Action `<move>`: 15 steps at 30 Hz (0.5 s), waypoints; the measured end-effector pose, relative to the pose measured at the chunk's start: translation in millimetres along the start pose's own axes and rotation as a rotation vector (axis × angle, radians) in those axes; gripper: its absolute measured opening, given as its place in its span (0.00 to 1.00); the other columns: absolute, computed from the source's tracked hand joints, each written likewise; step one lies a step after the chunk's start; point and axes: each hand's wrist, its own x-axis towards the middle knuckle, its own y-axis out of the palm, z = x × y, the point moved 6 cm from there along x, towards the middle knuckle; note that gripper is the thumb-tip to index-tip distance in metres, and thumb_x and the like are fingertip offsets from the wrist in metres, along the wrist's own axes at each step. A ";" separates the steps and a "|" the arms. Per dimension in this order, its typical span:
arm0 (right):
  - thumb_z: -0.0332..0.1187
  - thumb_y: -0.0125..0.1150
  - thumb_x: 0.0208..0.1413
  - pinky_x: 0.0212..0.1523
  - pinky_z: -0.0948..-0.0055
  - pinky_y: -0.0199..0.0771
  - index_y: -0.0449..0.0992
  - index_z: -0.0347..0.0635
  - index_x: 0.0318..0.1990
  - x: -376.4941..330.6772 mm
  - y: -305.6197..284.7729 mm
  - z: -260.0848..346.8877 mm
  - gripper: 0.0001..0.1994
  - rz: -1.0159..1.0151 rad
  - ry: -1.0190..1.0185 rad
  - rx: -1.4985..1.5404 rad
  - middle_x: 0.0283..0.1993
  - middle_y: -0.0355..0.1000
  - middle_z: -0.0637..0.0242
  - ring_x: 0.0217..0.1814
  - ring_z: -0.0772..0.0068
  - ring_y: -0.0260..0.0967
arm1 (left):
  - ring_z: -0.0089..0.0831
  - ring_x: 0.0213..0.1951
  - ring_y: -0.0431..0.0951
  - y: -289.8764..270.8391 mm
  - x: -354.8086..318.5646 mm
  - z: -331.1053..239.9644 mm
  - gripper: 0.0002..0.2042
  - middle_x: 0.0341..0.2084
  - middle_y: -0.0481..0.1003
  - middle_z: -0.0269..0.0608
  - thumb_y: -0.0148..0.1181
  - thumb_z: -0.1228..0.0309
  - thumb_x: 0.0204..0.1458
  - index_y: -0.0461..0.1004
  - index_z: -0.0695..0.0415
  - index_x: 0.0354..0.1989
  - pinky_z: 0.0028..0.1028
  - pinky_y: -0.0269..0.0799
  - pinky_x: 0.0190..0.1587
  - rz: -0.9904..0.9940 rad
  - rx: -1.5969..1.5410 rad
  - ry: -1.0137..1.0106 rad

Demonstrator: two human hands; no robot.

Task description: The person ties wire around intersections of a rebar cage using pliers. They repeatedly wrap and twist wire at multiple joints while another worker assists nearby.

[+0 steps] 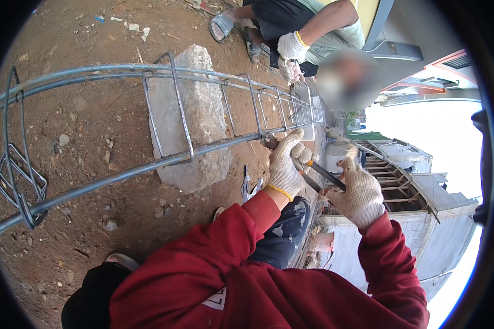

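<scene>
My left hand (284,165), in a whitish knitted glove with a yellow cuff edge, is closed beside the lower long steel bar (219,145) of a rebar cage. What its fingers hold is hidden. My gloved right hand (361,196) grips the ends of the long black-and-orange handles of a plier-like tool (326,174). The tool's head is hidden at my left hand. Bent steel stirrups (182,109) stand along the cage, and several loose-looking ones (23,174) hang together at its near left end.
A rough concrete block (195,109) lies beneath the cage on brown dirt. Across the cage a co-worker squats, gloved hands (292,57) near the bars. A grey block building (400,236) and a pinkish bucket (322,242) stand to the right.
</scene>
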 end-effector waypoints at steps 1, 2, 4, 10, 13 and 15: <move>0.56 0.74 0.37 0.53 0.43 0.65 0.62 0.39 0.62 -15.9 -6.7 18.0 0.46 -0.177 -0.084 -0.159 0.53 0.69 0.49 0.55 0.49 0.67 | 0.19 0.15 0.55 -1.0 1.6 0.1 0.13 0.12 0.52 0.22 0.57 0.71 0.58 0.64 0.46 0.21 0.30 0.66 0.34 -0.043 0.003 0.014; 0.56 0.74 0.34 0.59 0.37 0.58 0.59 0.39 0.64 -32.2 -9.7 34.7 0.50 -0.367 -0.188 -0.317 0.59 0.65 0.46 0.65 0.48 0.60 | 0.19 0.15 0.55 -1.3 3.6 2.0 0.14 0.12 0.52 0.22 0.57 0.71 0.58 0.63 0.46 0.20 0.30 0.66 0.34 -0.080 0.009 0.020; 0.56 0.76 0.28 0.63 0.31 0.45 0.57 0.41 0.67 -28.3 31.9 51.1 0.56 -0.335 0.001 -0.459 0.64 0.58 0.46 0.70 0.45 0.49 | 0.23 0.15 0.59 -0.3 8.9 4.4 0.18 0.12 0.57 0.25 0.59 0.70 0.56 0.59 0.47 0.17 0.32 0.68 0.30 -0.117 -0.064 0.028; 0.36 0.53 0.55 0.54 0.52 0.62 0.67 0.44 0.59 27.2 46.1 15.0 0.23 -0.483 0.013 -0.436 0.49 0.69 0.62 0.51 0.62 0.68 | 0.28 0.18 0.64 -6.9 18.6 6.8 0.15 0.14 0.62 0.30 0.58 0.68 0.56 0.61 0.48 0.18 0.35 0.72 0.33 -0.231 -0.040 0.116; 0.33 0.53 0.54 0.42 0.58 0.72 0.69 0.42 0.55 40.4 32.9 13.4 0.19 -0.204 -0.039 -0.477 0.39 0.73 0.61 0.41 0.57 0.75 | 0.29 0.23 0.70 -6.1 16.9 9.1 0.10 0.17 0.67 0.31 0.60 0.68 0.56 0.67 0.51 0.24 0.35 0.74 0.37 -0.049 -0.114 0.089; 0.34 0.58 0.51 0.33 0.60 0.76 0.73 0.40 0.49 45.7 24.3 15.8 0.17 -0.044 -0.143 -0.325 0.33 0.76 0.57 0.33 0.51 0.77 | 0.32 0.27 0.73 -11.1 11.0 6.7 0.10 0.20 0.71 0.34 0.59 0.67 0.58 0.70 0.52 0.25 0.37 0.74 0.41 -0.001 -0.130 0.100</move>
